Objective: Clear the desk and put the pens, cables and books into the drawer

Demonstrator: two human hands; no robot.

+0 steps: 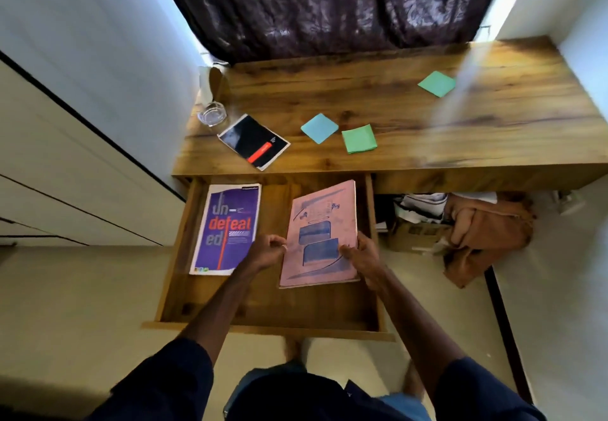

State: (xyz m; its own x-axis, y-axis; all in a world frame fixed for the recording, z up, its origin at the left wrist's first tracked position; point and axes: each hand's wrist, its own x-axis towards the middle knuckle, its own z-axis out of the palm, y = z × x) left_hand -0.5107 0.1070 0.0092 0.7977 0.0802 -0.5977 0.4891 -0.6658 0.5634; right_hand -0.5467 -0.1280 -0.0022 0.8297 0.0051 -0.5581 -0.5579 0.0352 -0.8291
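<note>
The wooden drawer (184, 249) stands pulled out below the desk (411, 114). A purple book (227, 228) lies flat in its left half. A pink book (324, 223) is in the right half, tilted against the right wall. My right hand (360, 256) grips the pink book's lower right edge. My left hand (268, 249) has its fingers curled at the book's left edge; whether it touches the book is unclear. A black booklet with a red stripe (253, 141) lies on the desk near the front left.
Three sticky-note pads lie on the desk: blue (319, 128), green (358, 138), green (437, 83) farther right. A glass ashtray (212, 114) sits at the left rear corner. A dark curtain (329, 3) hangs behind. Brown cloth (487, 230) and clutter fill the space under the desk.
</note>
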